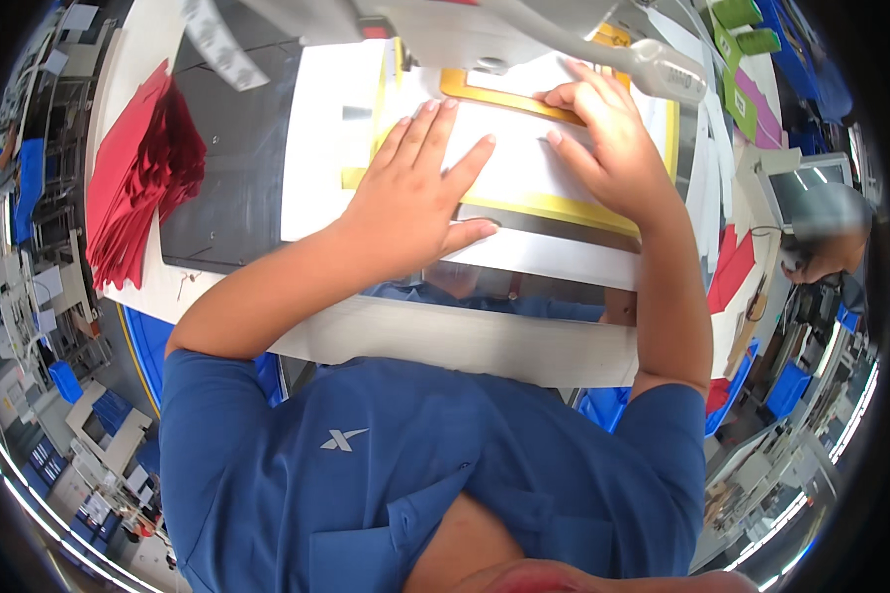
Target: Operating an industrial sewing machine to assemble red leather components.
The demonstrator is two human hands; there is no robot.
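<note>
Pale surface: orange frame, far side, near a machine head.
Left hand lies flat, grip released, likely steadying white sheeting; right hand touches the frame, perhaps guiding it, its grip unclear; red pieces lie left, apart.

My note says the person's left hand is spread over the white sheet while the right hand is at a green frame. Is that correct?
Not quite: the frame at the right hand is orange-yellow, not green, as the head view shows. The left hand is indeed spread over the white sheet.
</note>
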